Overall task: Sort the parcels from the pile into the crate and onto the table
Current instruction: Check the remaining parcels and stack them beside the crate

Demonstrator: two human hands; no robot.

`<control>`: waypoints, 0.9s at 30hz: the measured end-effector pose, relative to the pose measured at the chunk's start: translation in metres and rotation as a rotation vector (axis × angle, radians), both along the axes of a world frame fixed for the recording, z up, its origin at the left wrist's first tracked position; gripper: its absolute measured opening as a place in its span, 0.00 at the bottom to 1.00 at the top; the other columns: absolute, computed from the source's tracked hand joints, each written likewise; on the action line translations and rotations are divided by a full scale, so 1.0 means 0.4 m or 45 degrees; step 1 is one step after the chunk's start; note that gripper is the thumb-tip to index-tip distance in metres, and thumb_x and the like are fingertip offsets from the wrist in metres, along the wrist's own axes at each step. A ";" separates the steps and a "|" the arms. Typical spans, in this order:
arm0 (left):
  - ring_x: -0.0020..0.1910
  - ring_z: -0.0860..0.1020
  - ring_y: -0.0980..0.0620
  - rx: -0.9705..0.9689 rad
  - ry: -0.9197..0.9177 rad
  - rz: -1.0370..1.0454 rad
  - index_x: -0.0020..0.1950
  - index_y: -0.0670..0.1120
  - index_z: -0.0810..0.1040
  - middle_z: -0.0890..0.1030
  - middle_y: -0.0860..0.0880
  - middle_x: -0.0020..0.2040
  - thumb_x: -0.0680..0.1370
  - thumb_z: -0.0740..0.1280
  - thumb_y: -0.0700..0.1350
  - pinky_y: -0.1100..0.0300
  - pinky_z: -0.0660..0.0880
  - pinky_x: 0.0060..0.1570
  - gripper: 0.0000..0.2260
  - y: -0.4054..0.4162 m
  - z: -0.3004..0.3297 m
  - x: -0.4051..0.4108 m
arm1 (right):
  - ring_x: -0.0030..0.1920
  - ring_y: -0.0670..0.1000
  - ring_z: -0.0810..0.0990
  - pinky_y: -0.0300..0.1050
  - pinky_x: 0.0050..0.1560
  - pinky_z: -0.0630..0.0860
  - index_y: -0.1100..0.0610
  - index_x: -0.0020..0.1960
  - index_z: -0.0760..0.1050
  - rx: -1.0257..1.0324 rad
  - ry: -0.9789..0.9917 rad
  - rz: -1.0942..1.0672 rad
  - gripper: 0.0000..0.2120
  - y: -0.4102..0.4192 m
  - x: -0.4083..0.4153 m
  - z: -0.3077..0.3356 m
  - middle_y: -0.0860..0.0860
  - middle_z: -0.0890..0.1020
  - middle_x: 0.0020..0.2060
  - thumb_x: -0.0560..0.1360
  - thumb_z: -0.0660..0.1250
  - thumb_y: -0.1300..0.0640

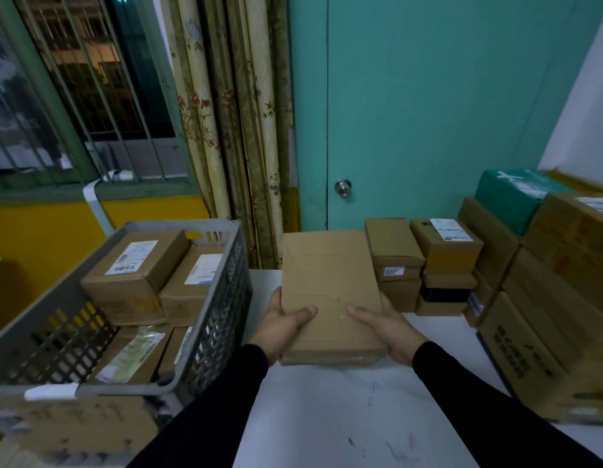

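I hold a flat brown cardboard parcel [329,282] above the white table [344,407], its plain top face up. My left hand [280,327] grips its near left corner, thumb on top. My right hand [384,327] grips the near right corner the same way. To the left stands a grey plastic crate [222,315] with several brown labelled parcels [138,265] inside. Stacked parcels [442,251] stand on the table to the right.
Larger brown cartons [543,319] and a teal box [516,197] are piled at the far right. A cardboard box [77,430] lies below the crate at lower left. Behind are a teal door [428,113], curtains and a barred window.
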State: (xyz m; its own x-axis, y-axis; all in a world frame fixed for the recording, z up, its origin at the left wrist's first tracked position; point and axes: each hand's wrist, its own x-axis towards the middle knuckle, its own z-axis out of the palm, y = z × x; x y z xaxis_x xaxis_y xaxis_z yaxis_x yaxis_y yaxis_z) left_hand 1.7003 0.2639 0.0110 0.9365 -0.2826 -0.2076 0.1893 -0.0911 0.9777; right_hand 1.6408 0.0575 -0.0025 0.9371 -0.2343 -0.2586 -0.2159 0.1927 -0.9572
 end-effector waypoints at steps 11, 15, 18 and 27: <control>0.54 0.80 0.49 -0.020 0.020 0.034 0.69 0.50 0.64 0.79 0.47 0.60 0.75 0.76 0.44 0.53 0.80 0.52 0.28 -0.012 0.024 0.000 | 0.59 0.53 0.80 0.53 0.61 0.78 0.55 0.73 0.63 -0.093 -0.035 -0.080 0.34 -0.017 0.003 0.006 0.51 0.79 0.60 0.74 0.77 0.55; 0.49 0.79 0.51 -0.024 0.061 0.104 0.65 0.46 0.62 0.77 0.46 0.56 0.78 0.72 0.53 0.57 0.76 0.41 0.25 -0.019 0.063 -0.002 | 0.58 0.53 0.81 0.53 0.57 0.80 0.55 0.73 0.65 -0.028 -0.070 -0.170 0.30 -0.025 0.011 0.030 0.51 0.79 0.60 0.77 0.73 0.49; 0.49 0.78 0.52 -0.011 0.066 0.137 0.72 0.48 0.60 0.76 0.49 0.56 0.78 0.69 0.60 0.58 0.74 0.39 0.31 -0.011 0.082 0.010 | 0.60 0.53 0.82 0.58 0.63 0.79 0.47 0.73 0.68 0.076 -0.119 -0.123 0.29 -0.020 0.024 0.047 0.49 0.82 0.61 0.76 0.72 0.44; 0.54 0.81 0.52 -0.038 0.062 0.090 0.74 0.51 0.71 0.80 0.50 0.59 0.74 0.72 0.65 0.60 0.76 0.44 0.34 -0.014 0.091 0.028 | 0.59 0.54 0.82 0.61 0.62 0.79 0.48 0.73 0.64 -0.060 -0.108 -0.098 0.52 -0.015 0.041 0.070 0.50 0.80 0.62 0.56 0.78 0.32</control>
State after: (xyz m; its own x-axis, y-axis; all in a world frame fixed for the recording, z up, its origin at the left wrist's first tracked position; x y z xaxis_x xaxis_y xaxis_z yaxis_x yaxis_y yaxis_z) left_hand 1.7115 0.2581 0.0474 0.9433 -0.2229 -0.2460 0.2417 -0.0465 0.9692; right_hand 1.6572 0.0513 0.0257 0.9339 -0.3168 -0.1658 -0.1198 0.1597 -0.9799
